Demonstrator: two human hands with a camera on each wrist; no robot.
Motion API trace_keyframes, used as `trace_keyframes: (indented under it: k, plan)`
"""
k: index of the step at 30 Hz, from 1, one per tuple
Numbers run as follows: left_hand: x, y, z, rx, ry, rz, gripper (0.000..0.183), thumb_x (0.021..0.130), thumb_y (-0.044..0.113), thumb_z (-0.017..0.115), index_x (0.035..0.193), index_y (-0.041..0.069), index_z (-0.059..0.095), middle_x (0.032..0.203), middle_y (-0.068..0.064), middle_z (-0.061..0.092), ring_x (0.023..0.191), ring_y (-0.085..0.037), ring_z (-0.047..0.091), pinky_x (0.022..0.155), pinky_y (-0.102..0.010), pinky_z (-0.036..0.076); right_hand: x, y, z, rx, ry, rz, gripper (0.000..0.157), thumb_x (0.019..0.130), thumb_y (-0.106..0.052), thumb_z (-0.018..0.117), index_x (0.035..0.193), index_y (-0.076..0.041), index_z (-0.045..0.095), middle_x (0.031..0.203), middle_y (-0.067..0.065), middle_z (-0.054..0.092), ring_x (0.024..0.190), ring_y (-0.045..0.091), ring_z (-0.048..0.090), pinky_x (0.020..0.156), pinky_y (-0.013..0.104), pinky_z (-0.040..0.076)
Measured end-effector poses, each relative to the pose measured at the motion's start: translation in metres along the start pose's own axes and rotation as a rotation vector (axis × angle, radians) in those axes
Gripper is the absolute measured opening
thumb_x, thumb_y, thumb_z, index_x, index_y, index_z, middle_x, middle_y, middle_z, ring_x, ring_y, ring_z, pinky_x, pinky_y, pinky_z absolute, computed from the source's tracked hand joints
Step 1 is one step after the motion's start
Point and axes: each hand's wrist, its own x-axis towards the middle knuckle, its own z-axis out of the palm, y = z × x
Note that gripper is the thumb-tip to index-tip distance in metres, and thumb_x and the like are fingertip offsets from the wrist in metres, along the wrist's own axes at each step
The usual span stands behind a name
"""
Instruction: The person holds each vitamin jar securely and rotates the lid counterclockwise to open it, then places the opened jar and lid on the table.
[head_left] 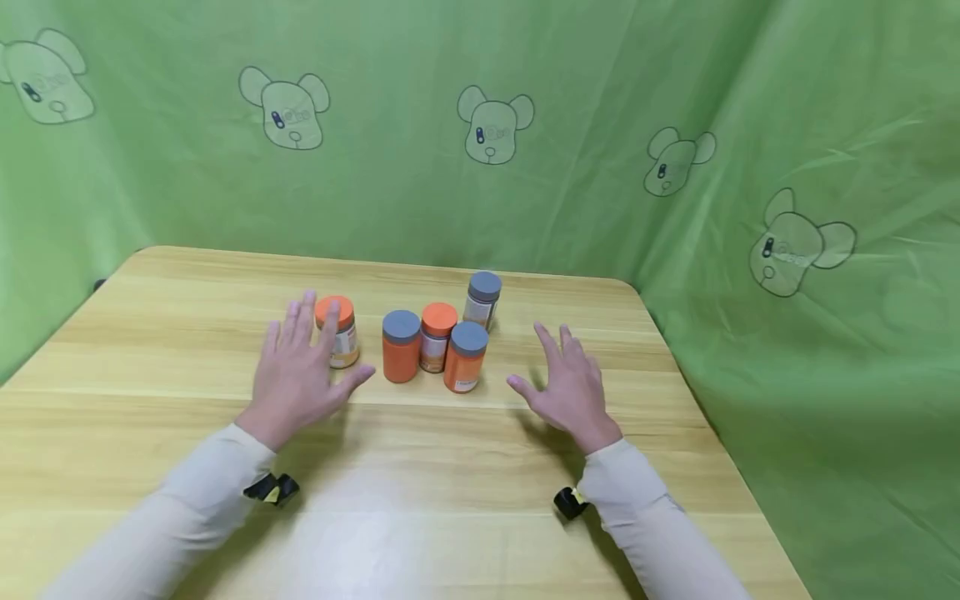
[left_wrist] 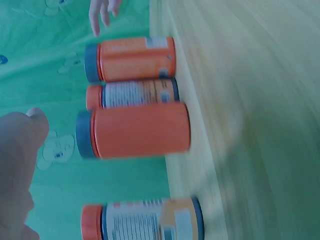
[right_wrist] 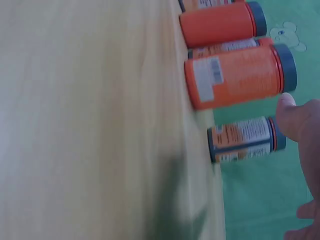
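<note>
My left hand hovers over the table with fingers spread, partly covering an orange-lidded jar behind it. To the right of that jar stands an orange jar with a grey lid. Beside it are an orange-lidded jar with a pale label and another grey-lidded orange jar. Farther back is a labelled jar with a grey lid. My right hand, fingers extended and holding nothing, is raised to the right of the group. All the jars are upright.
A wood-grain table carries the jars. Green cloth printed with bear heads hangs behind the table and along its sides. Black devices are strapped near both wrists, one by the left sleeve.
</note>
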Motion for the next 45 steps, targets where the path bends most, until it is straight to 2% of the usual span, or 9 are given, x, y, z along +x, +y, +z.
trace_keyframes:
  k: [5, 8, 11, 17, 21, 27, 33, 37, 45]
  plan:
    - [0.008, 0.021, 0.007, -0.155, 0.224, 0.188, 0.096, 0.083, 0.051, 0.070, 0.148, -0.004, 0.027, 0.147, -0.029, 0.032, 0.129, -0.046, 0.039, 0.101, -0.058, 0.035, 0.011, -0.020, 0.001, 0.131, 0.002, -0.033, 0.084, 0.086, -0.054, 0.065, 0.151, -0.013, 0.029, 0.148, 0.021, 0.036, 0.130, 0.041, 0.041, 0.097, 0.060, 0.039]
    - [0.012, 0.036, 0.011, -0.305, 0.284, 0.262, 0.090, 0.080, 0.041, 0.077, 0.144, -0.007, 0.034, 0.138, -0.028, 0.045, 0.120, -0.043, 0.050, 0.095, -0.054, 0.043, 0.017, -0.034, 0.002, 0.178, -0.021, -0.023, 0.084, 0.086, -0.055, 0.064, 0.150, -0.013, 0.030, 0.148, 0.017, 0.037, 0.129, 0.037, 0.043, 0.097, 0.056, 0.041]
    - [0.014, 0.051, 0.015, -0.483, 0.236, 0.259, 0.082, 0.081, 0.033, 0.078, 0.140, -0.007, 0.038, 0.128, -0.025, 0.054, 0.108, -0.037, 0.057, 0.089, -0.048, 0.048, 0.023, -0.045, 0.005, 0.196, -0.036, -0.037, 0.084, 0.086, -0.057, 0.063, 0.150, -0.012, 0.030, 0.147, 0.017, 0.037, 0.130, 0.036, 0.042, 0.098, 0.054, 0.041]
    - [0.018, 0.076, 0.023, -0.800, -0.002, 0.154, 0.068, 0.086, 0.023, 0.075, 0.137, -0.007, 0.042, 0.116, -0.022, 0.061, 0.098, -0.032, 0.065, 0.079, -0.042, 0.054, 0.030, -0.060, 0.012, 0.222, -0.043, -0.087, 0.084, 0.086, -0.053, 0.067, 0.150, -0.013, 0.031, 0.144, 0.017, 0.042, 0.129, 0.035, 0.044, 0.098, 0.054, 0.041]
    - [0.018, 0.085, 0.030, -0.829, -0.098, 0.109, 0.064, 0.087, 0.023, 0.074, 0.136, -0.005, 0.045, 0.118, -0.018, 0.061, 0.097, -0.029, 0.064, 0.078, -0.039, 0.055, 0.032, -0.064, 0.016, 0.212, -0.039, -0.105, 0.082, 0.085, -0.051, 0.068, 0.150, -0.015, 0.033, 0.140, 0.016, 0.047, 0.124, 0.035, 0.049, 0.094, 0.053, 0.044]
    - [0.016, 0.088, 0.039, -0.846, -0.152, 0.109, 0.061, 0.087, 0.022, 0.074, 0.135, -0.004, 0.046, 0.119, -0.018, 0.061, 0.099, -0.029, 0.065, 0.078, -0.038, 0.055, 0.035, -0.067, 0.021, 0.210, -0.039, -0.110, 0.079, 0.085, -0.049, 0.070, 0.147, -0.014, 0.036, 0.134, 0.015, 0.052, 0.119, 0.032, 0.053, 0.091, 0.051, 0.046]
    - [0.016, 0.088, 0.042, -0.858, -0.167, 0.083, 0.060, 0.088, 0.022, 0.073, 0.135, -0.003, 0.045, 0.119, -0.021, 0.060, 0.099, -0.030, 0.065, 0.079, -0.044, 0.054, 0.038, -0.068, 0.022, 0.198, -0.035, -0.138, 0.075, 0.086, -0.044, 0.072, 0.146, -0.014, 0.039, 0.129, 0.013, 0.057, 0.113, 0.030, 0.058, 0.088, 0.048, 0.048]
    - [0.017, 0.089, 0.041, -0.879, -0.174, 0.055, 0.061, 0.088, 0.020, 0.073, 0.136, -0.001, 0.042, 0.120, -0.020, 0.059, 0.100, -0.030, 0.064, 0.080, -0.043, 0.054, 0.039, -0.069, 0.021, 0.171, -0.048, -0.146, 0.069, 0.087, -0.042, 0.071, 0.144, -0.017, 0.042, 0.127, 0.013, 0.059, 0.110, 0.030, 0.059, 0.087, 0.047, 0.049]
    - [0.021, 0.089, 0.042, -0.867, -0.183, -0.006, 0.070, 0.086, 0.024, 0.075, 0.140, 0.001, 0.036, 0.128, -0.019, 0.054, 0.107, -0.030, 0.062, 0.083, -0.042, 0.053, 0.043, -0.066, 0.017, 0.210, -0.036, -0.184, 0.062, 0.088, -0.036, 0.071, 0.140, -0.012, 0.045, 0.122, 0.014, 0.061, 0.106, 0.027, 0.061, 0.086, 0.042, 0.050]
